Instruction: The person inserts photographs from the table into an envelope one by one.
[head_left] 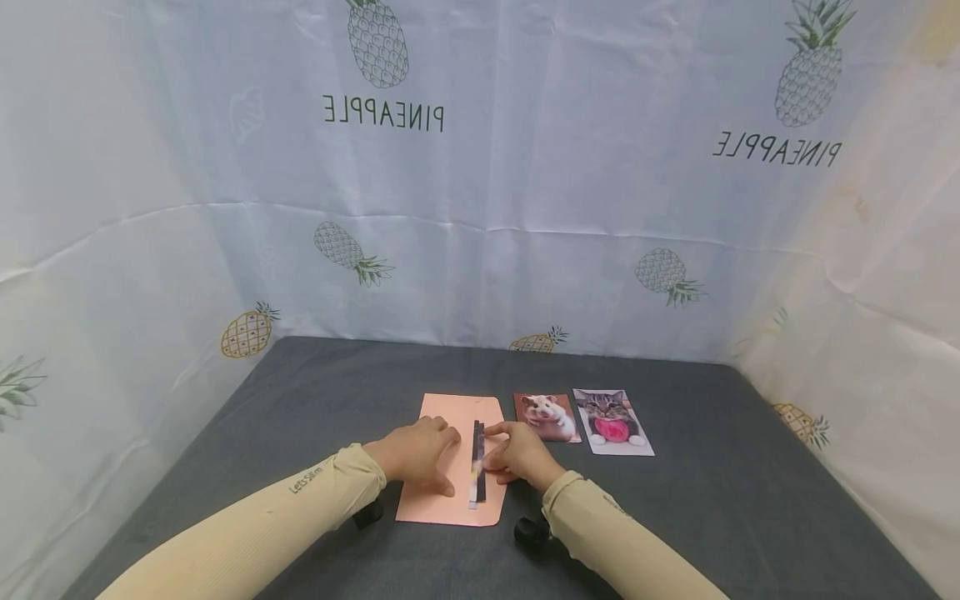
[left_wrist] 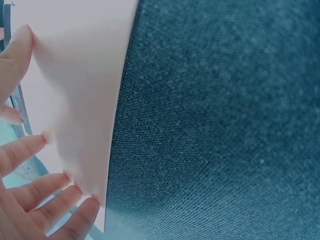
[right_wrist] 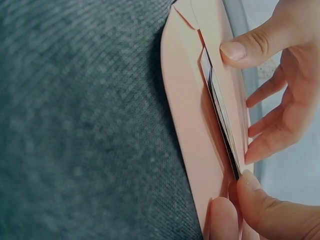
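A peach-coloured envelope (head_left: pixel 450 408) lies on the dark table. From the opening along its right side stick out the edges of a few photo cards (head_left: pixel 477 442); the rest of them is hidden inside. My left hand (head_left: pixel 422 454) rests on the envelope with thumb and fingers spread, its fingertips touching the paper in the left wrist view. At the opening, my right hand (head_left: pixel 521 457) pinches the protruding card edges between thumb (right_wrist: pixel 270 207) and fingers. The opening gapes slightly around the cards in the right wrist view.
A hamster photo (head_left: pixel 549 417) lies right of the envelope, and a cat photo (head_left: pixel 613 425) lies beside it. Dark cloth (head_left: pixel 712 500) covers the table. A white curtain (head_left: pixel 525 167) with pineapple prints hangs behind and at both sides.
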